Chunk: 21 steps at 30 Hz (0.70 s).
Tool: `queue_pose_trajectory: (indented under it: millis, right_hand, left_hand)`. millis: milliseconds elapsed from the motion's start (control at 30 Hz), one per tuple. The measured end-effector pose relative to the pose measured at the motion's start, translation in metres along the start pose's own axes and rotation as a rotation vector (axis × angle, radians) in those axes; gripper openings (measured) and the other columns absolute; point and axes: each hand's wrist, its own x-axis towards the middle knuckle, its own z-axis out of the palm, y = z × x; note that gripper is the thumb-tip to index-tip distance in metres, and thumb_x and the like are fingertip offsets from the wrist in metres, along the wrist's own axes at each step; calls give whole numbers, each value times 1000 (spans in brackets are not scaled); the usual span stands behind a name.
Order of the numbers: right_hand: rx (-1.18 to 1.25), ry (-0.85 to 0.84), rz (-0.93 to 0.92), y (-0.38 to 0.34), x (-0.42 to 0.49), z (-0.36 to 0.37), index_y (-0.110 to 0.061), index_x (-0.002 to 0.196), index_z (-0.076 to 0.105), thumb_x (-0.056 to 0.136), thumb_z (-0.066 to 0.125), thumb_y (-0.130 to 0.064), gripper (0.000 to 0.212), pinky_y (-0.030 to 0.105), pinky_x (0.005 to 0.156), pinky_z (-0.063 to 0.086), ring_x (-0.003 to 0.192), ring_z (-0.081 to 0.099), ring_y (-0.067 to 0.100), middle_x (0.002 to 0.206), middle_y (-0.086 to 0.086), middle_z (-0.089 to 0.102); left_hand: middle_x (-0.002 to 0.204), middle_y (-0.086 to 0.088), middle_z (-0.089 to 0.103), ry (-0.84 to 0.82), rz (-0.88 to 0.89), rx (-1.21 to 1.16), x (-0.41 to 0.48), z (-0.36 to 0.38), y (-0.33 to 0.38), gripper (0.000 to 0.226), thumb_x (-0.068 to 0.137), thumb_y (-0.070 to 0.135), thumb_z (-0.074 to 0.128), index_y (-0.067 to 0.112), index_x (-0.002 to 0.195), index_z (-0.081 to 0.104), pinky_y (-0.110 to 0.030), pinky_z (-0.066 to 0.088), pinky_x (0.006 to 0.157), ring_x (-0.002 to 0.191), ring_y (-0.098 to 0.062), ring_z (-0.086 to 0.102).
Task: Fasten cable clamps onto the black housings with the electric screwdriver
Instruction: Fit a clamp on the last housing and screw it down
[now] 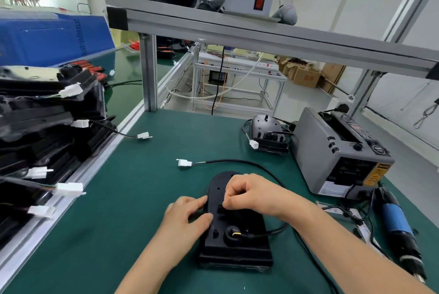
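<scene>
A black housing (pixel 235 244) lies flat on the green mat in front of me. Its black cable (pixel 240 162) loops away to a white connector (pixel 184 163). My left hand (pixel 187 216) rests on the housing's left edge, thumb and fingers touching it. My right hand (pixel 251 192) is curled over the housing's middle and pinches something small and dark against it; the piece is mostly hidden by my fingers. The electric screwdriver (pixel 399 229), blue and black, lies on the mat at the right, away from both hands.
A stack of black housings (pixel 45 127) with white connectors fills the left side. A grey tape dispenser (pixel 342 151) stands at the right, with another grey-topped housing (pixel 267 134) beside it. An aluminium frame shelf (pixel 237 30) crosses overhead.
</scene>
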Motion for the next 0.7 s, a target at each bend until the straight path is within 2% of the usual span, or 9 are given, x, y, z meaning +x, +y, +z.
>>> queue_pose_trajectory:
  millis: [133,300,433,567,700]
  right_hand:
    - [-34,-13,23,0,5,1,-29,61,65,78,73,-21,20,24,79,44,76,54,3,83,-13,57]
    - [-73,-8,55,-3,9,4,-29,60,65,78,73,-22,20,17,70,41,68,51,-2,79,-14,56]
    - [-98,15,77,-3,11,5,-27,62,66,77,72,-23,16,21,68,43,69,52,3,82,-10,60]
    - [-120,22,86,-3,12,6,-28,59,65,77,73,-24,20,20,64,42,66,51,3,79,-11,59]
    - [-145,25,92,-3,11,8,-24,62,66,77,72,-25,16,26,64,42,68,50,9,81,0,61]
  left_hand:
    - [108,14,48,3,26,-51,-2,2,-2,41,93,27,55,34,133,52,-13,28,92,115,-5,37]
    - [110,17,46,10,31,-66,-1,3,-7,42,93,30,54,35,135,49,3,24,83,111,3,32]
    - [111,18,46,3,4,-103,0,3,-7,43,93,31,54,36,136,48,-5,27,82,109,9,30]
    - [110,19,46,10,-3,-105,0,4,-7,43,92,31,55,34,135,49,-13,23,89,112,2,31]
    - [112,20,46,1,-11,-99,0,4,-7,43,92,31,55,33,135,49,-14,22,92,114,2,31]
